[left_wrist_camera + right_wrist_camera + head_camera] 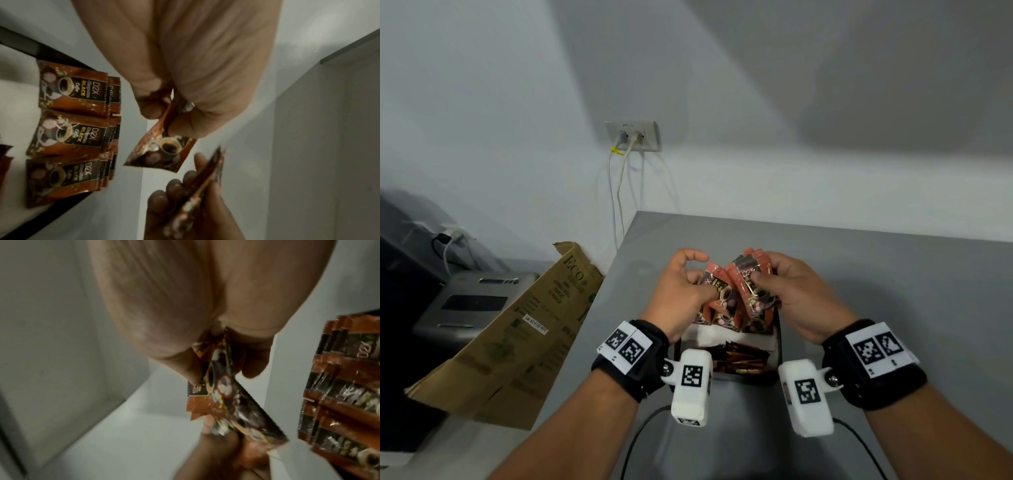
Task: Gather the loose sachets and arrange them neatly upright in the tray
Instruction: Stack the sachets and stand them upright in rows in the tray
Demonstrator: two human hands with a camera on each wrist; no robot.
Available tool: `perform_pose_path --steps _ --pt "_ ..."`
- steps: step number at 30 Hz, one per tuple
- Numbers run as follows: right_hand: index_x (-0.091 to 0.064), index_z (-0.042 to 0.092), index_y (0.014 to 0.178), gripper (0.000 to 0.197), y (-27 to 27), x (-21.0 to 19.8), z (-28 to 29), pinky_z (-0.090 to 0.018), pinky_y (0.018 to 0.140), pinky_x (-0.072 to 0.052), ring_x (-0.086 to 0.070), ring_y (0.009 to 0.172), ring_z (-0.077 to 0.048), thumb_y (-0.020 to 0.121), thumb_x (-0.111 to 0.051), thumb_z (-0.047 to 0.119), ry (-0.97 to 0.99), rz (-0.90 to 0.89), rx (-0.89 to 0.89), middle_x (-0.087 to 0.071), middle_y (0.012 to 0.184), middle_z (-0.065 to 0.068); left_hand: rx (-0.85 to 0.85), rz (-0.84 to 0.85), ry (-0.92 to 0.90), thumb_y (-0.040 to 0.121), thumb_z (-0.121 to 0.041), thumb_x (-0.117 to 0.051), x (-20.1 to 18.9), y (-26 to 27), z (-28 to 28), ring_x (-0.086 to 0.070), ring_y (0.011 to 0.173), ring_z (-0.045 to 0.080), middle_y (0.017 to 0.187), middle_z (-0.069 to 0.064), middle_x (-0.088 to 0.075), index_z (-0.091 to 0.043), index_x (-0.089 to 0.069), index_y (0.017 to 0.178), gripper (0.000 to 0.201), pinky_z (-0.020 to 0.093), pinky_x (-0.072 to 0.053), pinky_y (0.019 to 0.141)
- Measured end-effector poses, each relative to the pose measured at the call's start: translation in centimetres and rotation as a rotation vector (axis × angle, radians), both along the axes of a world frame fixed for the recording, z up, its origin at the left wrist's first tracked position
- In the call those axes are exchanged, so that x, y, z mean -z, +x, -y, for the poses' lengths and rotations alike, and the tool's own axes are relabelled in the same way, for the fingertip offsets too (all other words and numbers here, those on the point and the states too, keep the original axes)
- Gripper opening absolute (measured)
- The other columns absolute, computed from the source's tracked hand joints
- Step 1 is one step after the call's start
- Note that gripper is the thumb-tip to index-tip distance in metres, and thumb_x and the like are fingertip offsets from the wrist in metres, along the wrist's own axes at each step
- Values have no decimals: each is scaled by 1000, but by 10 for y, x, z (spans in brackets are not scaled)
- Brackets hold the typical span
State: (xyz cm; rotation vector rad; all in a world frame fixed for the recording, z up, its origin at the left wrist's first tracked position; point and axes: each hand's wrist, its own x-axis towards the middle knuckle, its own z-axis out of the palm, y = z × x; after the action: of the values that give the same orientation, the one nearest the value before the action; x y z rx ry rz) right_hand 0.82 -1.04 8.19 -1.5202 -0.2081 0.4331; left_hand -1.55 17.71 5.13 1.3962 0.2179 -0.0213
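Wrist cameras [691, 383] half hide tray [778, 346]; both hands [681, 294] pinch sachets [748, 287].

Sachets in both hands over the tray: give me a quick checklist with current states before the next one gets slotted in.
1. Left hand grips a single sachet: ok, pinched between thumb and fingers.
2. Right hand holds its bundle of sachets: ok, fanned but gripped.
3. Hands are above the tray: ok.
4. Sachets already in the tray stand in neat rows: ok, three rows with labels facing one way.
5. Free slot for the next sachet: cannot tell, hands cover the far end.
6. Loose sachets left on the countertop: cannot tell, none in view but hands hide part of it.
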Motion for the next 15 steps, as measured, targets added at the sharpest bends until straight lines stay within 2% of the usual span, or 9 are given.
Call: perform_pose_path --steps 3,5,6,8,9,10,12,13,15 --pt "-74 26 103 33 -5 2 -9 -31 81 -56 -72 91 -13 98 -50 4 -137 64 11 -77 100 4 7 -30 -88 78 20 -57 -4 1 8 -59 56 22 74 17 -66 -1 -58 88 23 29 -52 53" --pt "-76 30 93 40 -8 2 -15 -29 76 -57 -72 88 -12 97 -49 2 -137 83 39 -77 98 5 -8 -86 -261 90 10 -50 -5 1 13 -59 60 19 77 16 -65 6 -61 91 12 27 -54 57" --pt "-76 30 93 39 -8 2 -16 -27 74 -57 -72 88 -13 97 -48 2 -150 93 46 -77 97 4 -26 -124 -369 94 -1 -51 -5 2 14 -62 68 21 84 18 -66 7 -61 99 14 30 -56 65" --pt "-73 25 104 33 -7 3 -18 -26 75 -56 -72 91 -17 98 -49 4 -141 58 55 -77 99 2 -58 -162 -526 93 -24 -59 -5 1 15 -63 93 31 108 23 -64 7 -57 117 40 44 -52 90" --pt "-71 21 110 30 -8 5 -18 -28 76 -57 -72 92 -20 99 -49 3 -75 2 59 -77 101 -1 -62 -150 -545 91 -31 -62 -6 -1 16 -61 103 36 118 26 -62 8 -55 123 51 49 -48 98" --pt "-69 17 115 29 -8 6 -19 -30 78 -57 -72 94 -22 99 -51 2 13 -55 61 -76 104 -5 -27 -123 -535 91 -34 -63 -6 -3 18 -59 107 38 122 27 -60 9 -54 127 57 51 -47 99" --pt "-66 14 122 33 -9 8 -22 -37 89 -57 -71 102 -25 94 -60 -1 123 -90 70 -75 111 -9 53 -82 -474 89 -26 -63 -5 -5 24 -62 104 35 117 26 -63 9 -55 129 54 45 -51 91" --pt "-65 17 125 39 -10 9 -23 -38 93 -57 -71 105 -22 90 -66 0 99 -56 72 -74 113 -6 67 -74 -458 87 -19 -63 -4 -6 26 -65 101 35 112 26 -65 10 -57 125 49 42 -54 87" --pt "-61 24 132 50 -9 8 -22 -33 99 -53 -69 104 -10 86 -74 9 -173 150 71 -72 115 5 49 -70 -454 84 -7 -61 -4 -6 26 -69 95 35 103 25 -69 10 -61 116 36 39 -58 81"
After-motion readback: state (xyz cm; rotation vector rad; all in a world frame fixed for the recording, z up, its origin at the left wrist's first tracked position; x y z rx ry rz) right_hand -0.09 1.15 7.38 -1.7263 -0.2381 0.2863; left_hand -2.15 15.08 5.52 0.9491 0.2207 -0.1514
